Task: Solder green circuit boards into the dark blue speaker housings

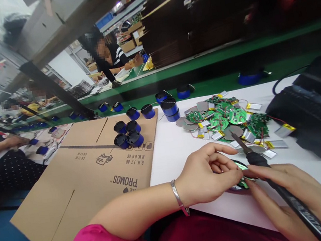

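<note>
The left hand (207, 176) pinches a round green circuit board (241, 176) flat on the white tabletop (170, 147), fingers closed narrowly on its edge; the right hand (283, 194) grips a soldering iron (263, 165), tip raised over the pile of boards (226, 116) beyond. Judged step: soldering the held board. Bringing the tip down calls for a steady board.

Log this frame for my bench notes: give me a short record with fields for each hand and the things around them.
left hand: pinches a green circuit board at the near table edge
right hand: grips a soldering iron, tip pointing away
pile: green boards, grey discs and small foil cells beyond the hands
blue cylinders: stand on flat cardboard, left
co-workers: seated across and at left
</note>
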The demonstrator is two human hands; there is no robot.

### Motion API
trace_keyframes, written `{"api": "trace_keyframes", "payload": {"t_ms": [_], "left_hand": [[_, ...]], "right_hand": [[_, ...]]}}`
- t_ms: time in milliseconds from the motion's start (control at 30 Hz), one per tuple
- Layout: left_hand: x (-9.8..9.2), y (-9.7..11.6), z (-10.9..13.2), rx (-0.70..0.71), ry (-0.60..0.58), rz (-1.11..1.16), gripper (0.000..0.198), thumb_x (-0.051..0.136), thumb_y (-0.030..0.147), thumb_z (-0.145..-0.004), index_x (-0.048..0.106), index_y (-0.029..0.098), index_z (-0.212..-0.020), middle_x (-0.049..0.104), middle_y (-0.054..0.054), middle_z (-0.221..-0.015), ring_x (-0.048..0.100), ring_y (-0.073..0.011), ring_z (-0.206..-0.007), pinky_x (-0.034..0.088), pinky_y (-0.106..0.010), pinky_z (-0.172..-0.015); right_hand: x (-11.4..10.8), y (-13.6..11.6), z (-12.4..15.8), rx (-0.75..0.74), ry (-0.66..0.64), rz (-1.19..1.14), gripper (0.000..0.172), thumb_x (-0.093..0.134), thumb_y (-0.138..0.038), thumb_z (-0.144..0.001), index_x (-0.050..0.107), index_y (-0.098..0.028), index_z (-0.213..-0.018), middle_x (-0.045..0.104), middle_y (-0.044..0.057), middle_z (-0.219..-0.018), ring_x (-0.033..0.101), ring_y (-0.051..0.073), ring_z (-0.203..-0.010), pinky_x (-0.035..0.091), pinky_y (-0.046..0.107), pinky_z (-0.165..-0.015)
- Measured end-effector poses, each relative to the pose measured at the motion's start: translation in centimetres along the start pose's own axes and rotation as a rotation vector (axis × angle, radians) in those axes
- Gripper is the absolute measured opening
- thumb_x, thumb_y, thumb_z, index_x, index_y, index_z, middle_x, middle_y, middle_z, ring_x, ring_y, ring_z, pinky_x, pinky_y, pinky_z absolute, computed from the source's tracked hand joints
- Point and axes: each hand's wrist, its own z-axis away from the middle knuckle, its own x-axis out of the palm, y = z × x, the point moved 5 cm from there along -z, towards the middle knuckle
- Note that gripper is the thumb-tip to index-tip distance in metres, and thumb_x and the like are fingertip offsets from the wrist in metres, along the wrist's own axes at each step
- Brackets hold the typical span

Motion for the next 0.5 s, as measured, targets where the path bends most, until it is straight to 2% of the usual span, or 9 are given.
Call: {"api": "trace_keyframes", "payload": {"t_ms": [200, 267, 367, 433, 500], "left_hand": [[0.6, 0.3, -0.3, 0.003, -0.005, -0.012, 0.043, 0.076, 0.007, -0.070, 0.059, 0.015, -0.109, 0.066, 0.003, -0.074, 0.055, -0.0065, -0.062, 0.045, -0.020, -0.062], [0.7, 0.4, -0.3, 0.015, -0.013, -0.027, 0.045, 0.075, 0.007, -0.070, 0.059, 0.016, -0.110, 0.066, 0.003, -0.073, 0.058, -0.0072, -0.064, 0.046, -0.020, -0.063], [1.0, 0.4, -0.4, 0.015, -0.031, -0.032, 0.046, 0.075, 0.008, -0.070, 0.059, 0.016, -0.112, 0.067, 0.003, -0.073, 0.059, -0.0079, -0.063, 0.047, -0.021, -0.063], [1.0, 0.4, -0.4, 0.007, -0.038, -0.031, 0.045, 0.075, 0.008, -0.070, 0.059, 0.015, -0.112, 0.067, 0.002, -0.072, 0.059, -0.0081, -0.063, 0.047, -0.021, -0.063], [1.0, 0.4, -0.5, 0.000, -0.038, -0.032, 0.044, 0.076, 0.009, -0.070, 0.060, 0.015, -0.111, 0.067, 0.002, -0.072, 0.059, -0.0081, -0.063, 0.047, -0.021, -0.063]], "right_hand": [[-1.6, -0.2, -1.6, 0.101, 0.114, 0.040, 0.029, 0.055, -0.043, -0.102, 0.058, -0.021, -0.121, 0.066, 0.001, -0.101, 0.065, 0.012, -0.086, 0.049, 0.022, -0.081], [-1.9, 0.2, -2.0, 0.150, 0.111, 0.088, 0.030, 0.053, -0.046, -0.103, 0.057, -0.022, -0.121, 0.067, 0.000, -0.100, 0.066, 0.012, -0.087, 0.050, 0.021, -0.079], [-2.2, 0.7, -2.3, 0.219, 0.095, 0.162, 0.036, 0.049, -0.053, -0.104, 0.058, -0.022, -0.119, 0.069, 0.000, -0.095, 0.066, 0.012, -0.075, 0.049, 0.022, -0.059], [-2.4, 0.8, -2.5, 0.230, 0.073, 0.167, 0.037, 0.050, -0.056, -0.102, 0.059, -0.024, -0.119, 0.069, -0.001, -0.089, 0.060, 0.010, -0.058, 0.040, 0.023, -0.043], [-2.4, 1.0, -2.6, 0.269, 0.055, 0.149, 0.038, 0.051, -0.059, -0.100, 0.061, -0.026, -0.116, 0.068, -0.004, -0.083, 0.052, 0.007, -0.046, 0.032, 0.024, -0.035]]}}
